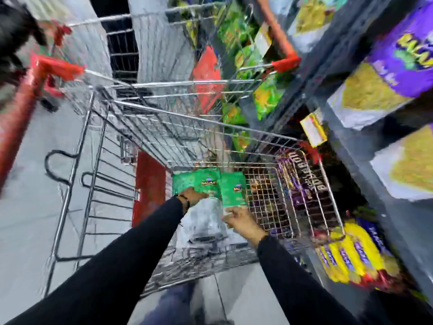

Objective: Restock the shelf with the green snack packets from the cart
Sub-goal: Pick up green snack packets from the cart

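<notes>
Two green snack packets lie side by side in the wire cart (311, 184), each with a clear lower half. My left hand (195, 195) grips the left edge of the larger green packet (199, 181). At the bottom edge of the second green packet (234, 188), my right hand (239, 220) closes its fingers on the clear part. Both arms wear black sleeves. The shelf (351, 141) runs along the right side, with green packets (267, 99) on it farther down. The whole frame is blurred by motion.
Purple and yellow packets (346, 252) fill the low shelf right of the cart, and larger purple bags (384, 76) sit higher. A second wire cart (164, 55) with red corners stands ahead. A person in dark clothing (14, 38) is at the top left. Grey floor lies to the left.
</notes>
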The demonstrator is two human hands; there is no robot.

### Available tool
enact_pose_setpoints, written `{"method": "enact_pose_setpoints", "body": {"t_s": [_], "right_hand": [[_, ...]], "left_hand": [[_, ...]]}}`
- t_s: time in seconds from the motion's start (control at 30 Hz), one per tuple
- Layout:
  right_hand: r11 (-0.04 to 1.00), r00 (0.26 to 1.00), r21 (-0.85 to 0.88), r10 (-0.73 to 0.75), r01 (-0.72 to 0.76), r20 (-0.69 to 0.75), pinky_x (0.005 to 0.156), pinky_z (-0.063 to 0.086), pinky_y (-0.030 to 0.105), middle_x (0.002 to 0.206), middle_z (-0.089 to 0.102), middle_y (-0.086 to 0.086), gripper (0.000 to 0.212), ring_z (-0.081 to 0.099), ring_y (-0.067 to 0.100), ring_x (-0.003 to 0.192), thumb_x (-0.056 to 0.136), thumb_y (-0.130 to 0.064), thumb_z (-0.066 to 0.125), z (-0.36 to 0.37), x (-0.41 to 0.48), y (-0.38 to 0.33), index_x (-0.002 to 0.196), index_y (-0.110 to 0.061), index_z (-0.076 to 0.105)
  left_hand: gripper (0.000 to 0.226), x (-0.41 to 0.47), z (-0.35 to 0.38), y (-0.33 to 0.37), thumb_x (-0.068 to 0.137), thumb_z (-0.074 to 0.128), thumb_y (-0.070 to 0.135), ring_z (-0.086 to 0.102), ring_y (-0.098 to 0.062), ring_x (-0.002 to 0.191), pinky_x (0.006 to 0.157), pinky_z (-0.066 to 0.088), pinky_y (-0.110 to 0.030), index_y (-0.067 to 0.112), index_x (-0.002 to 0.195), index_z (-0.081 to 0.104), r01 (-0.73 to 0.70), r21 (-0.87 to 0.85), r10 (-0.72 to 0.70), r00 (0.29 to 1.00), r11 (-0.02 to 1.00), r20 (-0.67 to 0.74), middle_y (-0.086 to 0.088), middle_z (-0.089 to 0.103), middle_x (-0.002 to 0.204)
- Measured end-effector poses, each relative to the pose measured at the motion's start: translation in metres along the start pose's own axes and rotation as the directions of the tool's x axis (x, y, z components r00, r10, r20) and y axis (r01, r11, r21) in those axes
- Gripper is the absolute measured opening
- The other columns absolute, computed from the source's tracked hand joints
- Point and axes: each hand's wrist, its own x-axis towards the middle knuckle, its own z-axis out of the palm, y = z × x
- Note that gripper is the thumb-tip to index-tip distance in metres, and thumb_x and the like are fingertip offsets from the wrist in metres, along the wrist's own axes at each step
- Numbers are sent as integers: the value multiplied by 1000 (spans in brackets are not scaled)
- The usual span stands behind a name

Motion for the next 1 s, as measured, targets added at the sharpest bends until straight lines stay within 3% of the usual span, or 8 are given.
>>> {"method": "enact_pose_setpoints", "body": {"t_s": [0.17,0.37,0.47,0.6,0.73,0.83,0.93,1.0], "right_hand": [[985,985,-52,165,-163,57,53,39,13,116,57,16,46,51,10,79,86,-12,56,9,34,8,128,-2,42],[960,964,-134,258,-247,68,89,44,32,128,53,12,57,54,26,112,82,-28,62,23,70,18,131,-9,39],[951,953,-133,291,-278,87,66,46,29,120,58,12,49,56,24,95,86,-31,56,26,83,21,127,-10,40],[948,939,-33,317,-316,131,63,41,25,91,56,2,23,52,14,75,90,-23,52,25,100,21,110,-13,47],[944,939,33,323,-329,119,53,43,27,90,56,2,29,50,12,62,87,-16,56,26,102,18,113,-8,46],[941,945,113,305,-318,119,56,45,28,102,55,8,11,52,14,65,87,-9,56,29,96,15,92,-16,49],[925,943,195,303,-326,136,49,44,25,117,55,7,24,48,16,56,87,-15,57,32,82,8,108,-16,45],[923,955,250,270,-294,123,44,41,21,108,59,2,29,49,13,55,87,-17,58,27,73,2,112,-15,45]], "left_hand": [[70,57,-14,-35,86,56,31,28,-31,139,109,26,-27,-2,140,28,175,-97,-177,984,980,-9,-20,24,152],[44,108,-15,-63,87,56,25,53,-36,116,94,41,-37,-9,114,56,175,-108,-182,982,979,-58,-26,56,124],[22,123,-16,-69,80,65,12,61,-34,101,76,53,-31,-9,86,59,200,-224,-222,972,954,-81,-23,60,98],[55,129,-17,-68,80,66,21,52,-37,120,102,42,-41,-6,124,47,291,-293,-335,936,911,-109,-23,54,130],[59,131,-18,-63,78,69,21,52,-33,121,99,42,-36,-6,126,47,320,-321,-368,925,891,-99,-21,53,132],[71,123,-17,-52,73,74,23,53,-30,120,103,44,-36,-7,129,43,286,-402,-375,913,870,-161,-20,51,135],[69,110,-23,-36,70,77,25,56,-29,117,101,46,-36,-5,125,48,234,-388,-339,913,891,-228,-19,56,131],[68,100,-32,-23,68,78,25,56,-26,117,100,46,-34,-5,123,51,198,-409,-320,912,891,-255,-15,56,130]]}}
